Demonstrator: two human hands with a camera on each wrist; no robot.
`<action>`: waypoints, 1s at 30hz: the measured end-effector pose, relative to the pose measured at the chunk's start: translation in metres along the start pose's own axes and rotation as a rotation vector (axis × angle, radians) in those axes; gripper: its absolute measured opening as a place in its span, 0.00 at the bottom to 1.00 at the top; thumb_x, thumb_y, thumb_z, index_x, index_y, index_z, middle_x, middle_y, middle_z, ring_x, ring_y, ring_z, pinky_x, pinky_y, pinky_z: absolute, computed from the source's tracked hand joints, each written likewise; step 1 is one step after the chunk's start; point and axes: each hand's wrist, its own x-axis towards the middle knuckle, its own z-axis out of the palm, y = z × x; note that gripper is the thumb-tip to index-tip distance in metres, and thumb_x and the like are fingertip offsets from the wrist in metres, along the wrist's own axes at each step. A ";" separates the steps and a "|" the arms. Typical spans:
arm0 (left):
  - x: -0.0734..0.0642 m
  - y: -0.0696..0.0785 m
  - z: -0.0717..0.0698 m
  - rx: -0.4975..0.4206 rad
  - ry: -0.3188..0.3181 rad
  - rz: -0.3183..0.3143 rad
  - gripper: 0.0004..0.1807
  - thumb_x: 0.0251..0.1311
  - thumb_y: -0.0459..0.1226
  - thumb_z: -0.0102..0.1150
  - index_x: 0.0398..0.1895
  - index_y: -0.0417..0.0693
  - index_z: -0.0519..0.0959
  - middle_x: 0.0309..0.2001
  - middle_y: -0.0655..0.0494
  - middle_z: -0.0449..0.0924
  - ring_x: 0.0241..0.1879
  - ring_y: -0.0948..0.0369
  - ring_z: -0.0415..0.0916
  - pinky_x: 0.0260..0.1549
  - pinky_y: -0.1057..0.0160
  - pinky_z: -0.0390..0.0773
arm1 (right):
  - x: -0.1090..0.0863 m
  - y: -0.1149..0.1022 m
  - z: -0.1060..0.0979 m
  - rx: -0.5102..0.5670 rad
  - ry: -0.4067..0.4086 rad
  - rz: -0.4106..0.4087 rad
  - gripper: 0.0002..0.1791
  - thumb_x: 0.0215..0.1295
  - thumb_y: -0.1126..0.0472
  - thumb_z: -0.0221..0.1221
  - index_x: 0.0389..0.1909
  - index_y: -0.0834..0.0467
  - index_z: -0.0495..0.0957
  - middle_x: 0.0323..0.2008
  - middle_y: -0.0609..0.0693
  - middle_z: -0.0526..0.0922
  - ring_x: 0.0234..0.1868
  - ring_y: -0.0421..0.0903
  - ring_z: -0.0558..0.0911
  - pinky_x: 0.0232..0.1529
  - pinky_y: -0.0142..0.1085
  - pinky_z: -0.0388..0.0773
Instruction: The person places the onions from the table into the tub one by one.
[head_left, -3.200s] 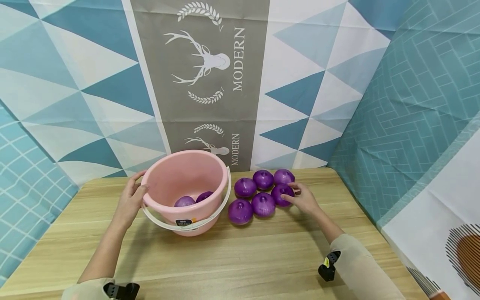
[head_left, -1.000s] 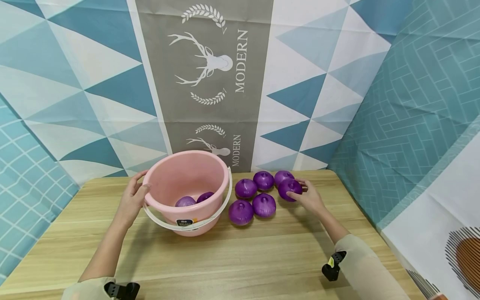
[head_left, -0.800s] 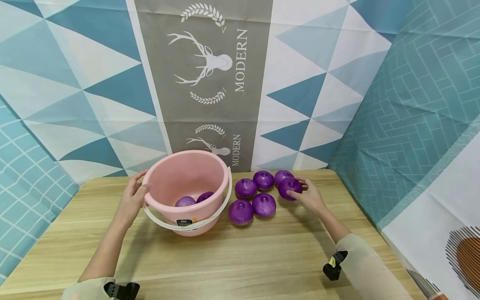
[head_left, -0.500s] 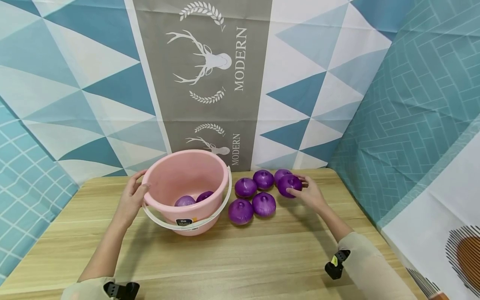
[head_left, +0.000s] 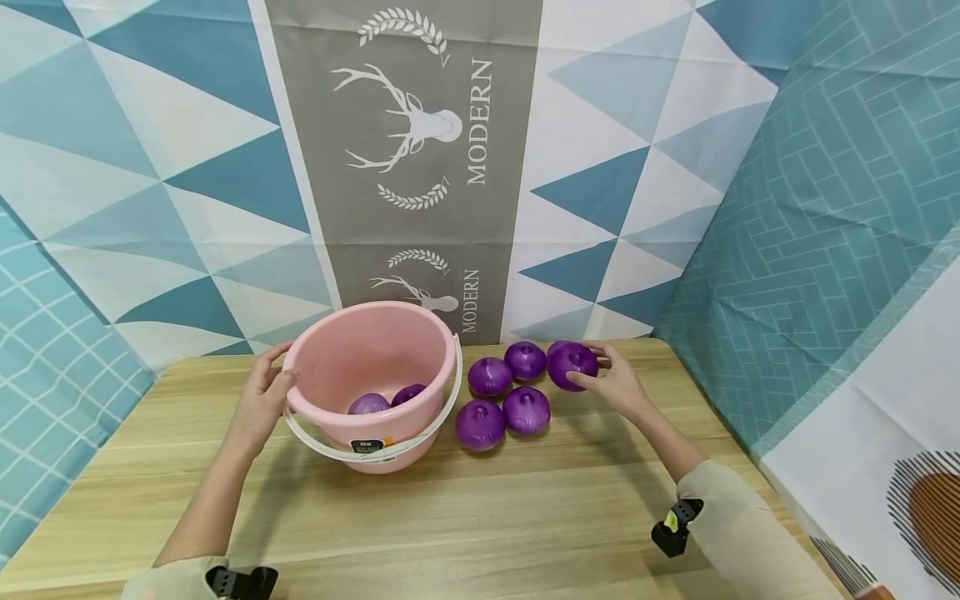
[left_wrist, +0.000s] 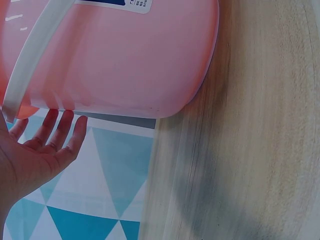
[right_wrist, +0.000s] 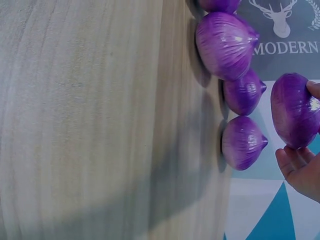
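Note:
A pink bucket [head_left: 330,354] with a white handle [head_left: 333,452] stands on the wooden table. My left hand [head_left: 257,404] holds its left rim, thumb over the edge and fingers against the outside; in the left wrist view the fingertips touch the pink wall. Two purple onions, one paler [head_left: 368,404] and one darker [head_left: 408,392], show inside the bucket. My right hand [head_left: 618,385] grips a purple onion [head_left: 572,367] between thumb and fingers. In the right wrist view this held onion [right_wrist: 294,112] is raised off the table, apart from the others.
Several more onions [head_left: 527,410] sit close together on the table [head_left: 450,525], right of the bucket. One onion [head_left: 555,346] is mostly hidden behind the held one. A patterned cloth wall [head_left: 585,192] rises along the table's back edge.
My right hand has picked the onion up from the group's right side, raised it, and now shifted it slightly left and back. My left hand and the bucket have stayed in place.

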 end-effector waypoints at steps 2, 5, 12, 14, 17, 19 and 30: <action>0.000 0.000 0.000 0.002 0.001 0.001 0.26 0.70 0.39 0.42 0.68 0.43 0.55 0.39 0.70 0.72 0.29 0.71 0.77 0.24 0.71 0.80 | 0.000 -0.003 0.000 0.003 0.002 -0.010 0.38 0.54 0.53 0.67 0.64 0.57 0.64 0.59 0.62 0.68 0.56 0.60 0.71 0.48 0.46 0.79; 0.000 0.000 0.000 -0.002 0.002 0.000 0.25 0.70 0.38 0.41 0.68 0.44 0.56 0.39 0.70 0.73 0.29 0.71 0.77 0.24 0.71 0.80 | 0.000 -0.007 -0.002 -0.001 0.003 -0.024 0.37 0.54 0.53 0.67 0.64 0.57 0.64 0.59 0.62 0.68 0.56 0.60 0.72 0.47 0.46 0.79; 0.000 0.000 0.000 -0.005 0.002 -0.001 0.25 0.69 0.38 0.41 0.68 0.44 0.56 0.38 0.69 0.73 0.29 0.70 0.77 0.24 0.71 0.80 | 0.000 -0.015 -0.006 -0.022 -0.001 -0.042 0.38 0.55 0.52 0.66 0.65 0.57 0.62 0.60 0.63 0.67 0.57 0.61 0.71 0.49 0.48 0.78; 0.000 0.000 0.000 -0.003 0.002 -0.002 0.25 0.69 0.38 0.41 0.68 0.43 0.56 0.39 0.70 0.73 0.29 0.70 0.77 0.24 0.71 0.80 | 0.000 -0.017 -0.007 -0.025 -0.001 -0.049 0.38 0.55 0.52 0.66 0.65 0.57 0.62 0.60 0.62 0.67 0.57 0.61 0.71 0.50 0.49 0.78; 0.001 0.000 0.000 -0.002 0.003 -0.001 0.25 0.69 0.38 0.41 0.68 0.43 0.56 0.38 0.70 0.73 0.29 0.70 0.77 0.24 0.71 0.80 | 0.000 -0.021 -0.008 -0.025 -0.003 -0.050 0.37 0.54 0.51 0.66 0.64 0.55 0.63 0.60 0.61 0.67 0.57 0.61 0.71 0.49 0.49 0.78; 0.000 0.000 0.000 -0.002 0.004 -0.002 0.25 0.69 0.38 0.41 0.68 0.43 0.56 0.38 0.70 0.73 0.29 0.70 0.78 0.24 0.71 0.80 | -0.001 -0.024 -0.008 -0.022 -0.006 -0.056 0.37 0.54 0.51 0.66 0.64 0.55 0.63 0.60 0.62 0.67 0.57 0.61 0.71 0.49 0.50 0.78; 0.001 0.000 0.000 -0.003 -0.002 -0.004 0.25 0.69 0.38 0.41 0.68 0.44 0.55 0.38 0.69 0.73 0.28 0.70 0.77 0.24 0.71 0.80 | -0.002 -0.038 -0.007 0.009 -0.027 -0.088 0.37 0.54 0.51 0.67 0.64 0.55 0.64 0.59 0.60 0.68 0.57 0.60 0.71 0.48 0.48 0.79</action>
